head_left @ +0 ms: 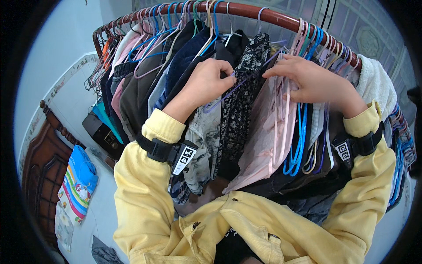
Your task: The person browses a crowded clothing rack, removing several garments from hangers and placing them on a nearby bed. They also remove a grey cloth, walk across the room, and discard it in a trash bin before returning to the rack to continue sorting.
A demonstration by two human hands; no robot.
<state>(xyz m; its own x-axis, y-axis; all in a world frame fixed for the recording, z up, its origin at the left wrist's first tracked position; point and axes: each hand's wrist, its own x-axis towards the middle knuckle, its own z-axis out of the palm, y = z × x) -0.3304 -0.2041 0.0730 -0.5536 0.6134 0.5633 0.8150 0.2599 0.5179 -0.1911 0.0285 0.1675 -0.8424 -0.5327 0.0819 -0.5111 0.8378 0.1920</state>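
Purple hanger is slanting at 1 o'clock across a black-and-white patterned garment. Left hand at 12 is pinching it, thumb meeting fingers. Right hand at 2 is hovering by pale pink hangers, fingers standing loosely apart from thumb; cannot tell contact. Red-brown rail is curving at 12.

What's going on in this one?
A person in a yellow jacket is handling hangers on a crowded clothes rail. Their left hand appears to pinch a purple hanger near a black-and-white patterned garment. Their right hand is open, fingers and thumb apart, at some pink hangers.
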